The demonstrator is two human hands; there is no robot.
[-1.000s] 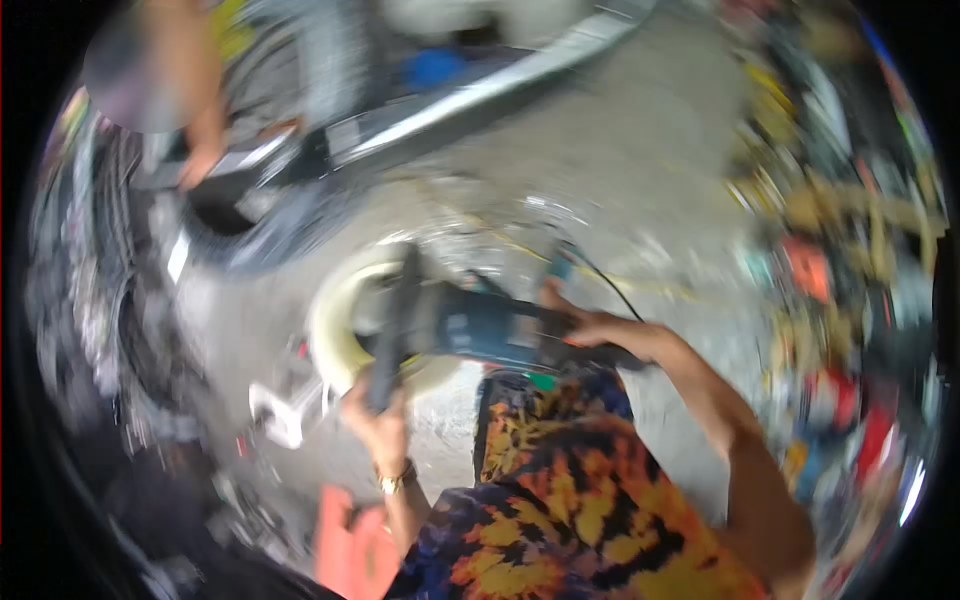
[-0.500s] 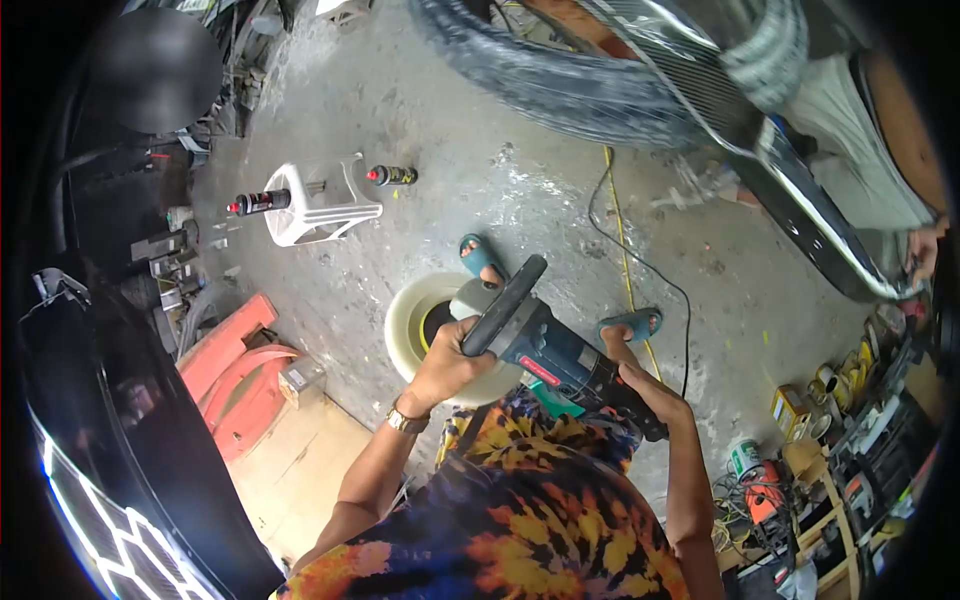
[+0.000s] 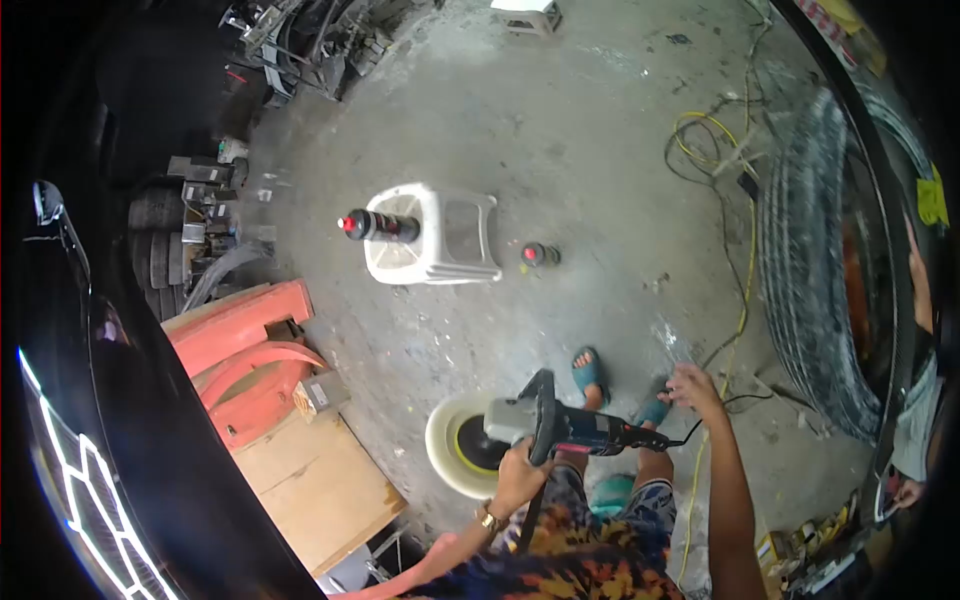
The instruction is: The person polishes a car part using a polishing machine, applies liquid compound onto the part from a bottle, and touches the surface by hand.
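Note:
A dark electric polisher [image 3: 590, 430] with a grey head lies across in front of my legs. My left hand [image 3: 522, 478], with a watch at the wrist, is wrapped round its black D-shaped handle [image 3: 543, 415]. My right hand [image 3: 692, 388] is off the tool, above its rear end and close to the power cord [image 3: 690, 436], with fingers apart. Beneath the polisher head shows a black disc with a yellow edge [image 3: 478, 446], inside a white round bucket-like thing [image 3: 440, 445]. Whether the disc touches it I cannot tell.
A white plastic stool [image 3: 430, 235] bears a black bottle with a red cap [image 3: 385, 226]; another bottle [image 3: 540, 254] stands on the floor. A large tire [image 3: 810, 260] and yellow cable [image 3: 745, 300] lie right. Red panels [image 3: 250, 350] and a dark car body [image 3: 130, 400] are left.
My right hand has come off the rear of the polisher. The polisher has turned to lie more level in view, and the camera view has swung, so the stool and tire appear shifted.

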